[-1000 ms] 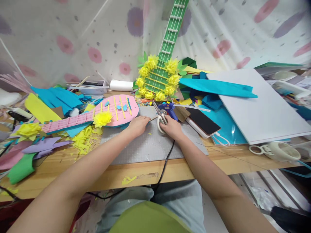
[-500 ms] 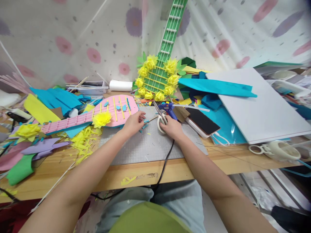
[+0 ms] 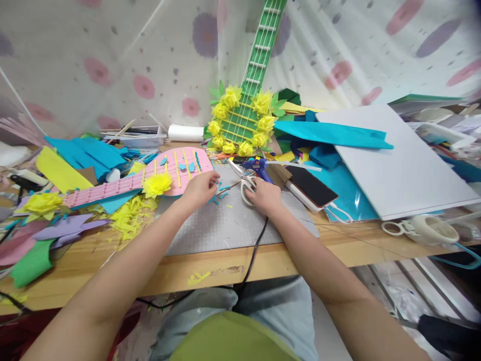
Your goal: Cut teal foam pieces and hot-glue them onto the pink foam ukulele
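Observation:
My right hand (image 3: pixel 266 196) is closed on a pair of scissors (image 3: pixel 248 189) with white handles, their blades pointing away and to the left over the grey cutting mat (image 3: pixel 210 233). At the lower right edge of a pink paper guitar (image 3: pixel 180 173), my left hand (image 3: pixel 201 190) has its fingers curled together. Whatever they may pinch is too small to make out. Small blue paper scraps (image 3: pixel 222 193) and a thin stick lie between the hands. A yellow paper flower (image 3: pixel 157 185) sits on the pink guitar.
A green paper guitar (image 3: pixel 242 118) ringed with yellow flowers leans at the back. Beyond my right hand lie a blue glue gun (image 3: pixel 261 168) and a phone (image 3: pixel 311 185). A white board (image 3: pixel 398 170) is at right; yellow shreds (image 3: pixel 130 215) are at left. A black cord (image 3: pixel 254 255) crosses the table edge.
The scissors have turned so their blades point further left. My left hand has shifted slightly left and toward me, still curled.

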`<state>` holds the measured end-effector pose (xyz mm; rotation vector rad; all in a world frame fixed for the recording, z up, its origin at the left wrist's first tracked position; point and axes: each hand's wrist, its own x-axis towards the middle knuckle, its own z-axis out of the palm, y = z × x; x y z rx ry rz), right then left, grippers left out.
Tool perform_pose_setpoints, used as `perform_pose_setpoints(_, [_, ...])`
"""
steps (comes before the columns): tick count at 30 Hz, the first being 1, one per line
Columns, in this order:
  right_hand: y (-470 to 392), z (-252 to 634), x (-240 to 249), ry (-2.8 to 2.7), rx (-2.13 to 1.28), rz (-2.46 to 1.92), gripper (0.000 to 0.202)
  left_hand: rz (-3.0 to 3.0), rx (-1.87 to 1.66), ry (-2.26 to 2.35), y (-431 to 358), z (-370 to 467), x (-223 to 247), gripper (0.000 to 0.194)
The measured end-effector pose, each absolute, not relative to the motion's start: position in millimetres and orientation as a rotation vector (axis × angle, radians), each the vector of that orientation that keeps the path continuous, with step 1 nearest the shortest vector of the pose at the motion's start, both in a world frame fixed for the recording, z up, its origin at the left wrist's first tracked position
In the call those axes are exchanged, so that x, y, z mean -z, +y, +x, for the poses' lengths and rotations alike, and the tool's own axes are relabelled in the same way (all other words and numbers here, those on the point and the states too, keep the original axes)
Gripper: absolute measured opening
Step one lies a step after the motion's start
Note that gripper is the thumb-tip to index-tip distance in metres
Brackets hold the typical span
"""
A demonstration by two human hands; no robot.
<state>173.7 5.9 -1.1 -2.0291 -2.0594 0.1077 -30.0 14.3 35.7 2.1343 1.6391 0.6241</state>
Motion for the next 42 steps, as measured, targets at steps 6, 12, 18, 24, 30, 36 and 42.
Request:
perform_pose_setpoints(6, [6.9,174.9,2.2,-2.045,-0.088,-2.019,0.035,2.189,-0.344,1.810,15.0,-2.1,-26.6,0.037])
perform_pose_setpoints(12, [5.8,175.8,1.7,-2.078,-0.069,-2.029,0.032,2.403,-0.193,1.841,20.8,12.4,-17.4,0.030])
perform_pose_setpoints(18, [4.9,175.6,0.9,-2.106,-0.067,-2.016,0.029,2.353,-0.146,1.854,28.2,7.8,-15.0,0.024])
perform_pose_setpoints(24, [5.4,171.9,1.6,-2.101,-0.049,-2.051,0.035,2.200,-0.504,1.827,30.2,-3.5,-22.2,0.014])
perform_pose_setpoints(30, [5.7,164.7,1.8,-2.102,-0.026,-2.038,0.032,1.975,-0.984,1.705,35.2,-17.4,-23.4,0.011])
perform_pose_setpoints(36, [10.3,162.5,10.6,-2.098,0.059,-1.942,0.029,1.303,-1.262,1.299,18.2,-22.2,-12.6,0.023])
perform_pose_setpoints(42, [12.8,164.1,8.8,-1.980,-0.167,-1.649,0.023,0.967,-1.302,1.144,-2.6,-15.3,0.7,0.034])
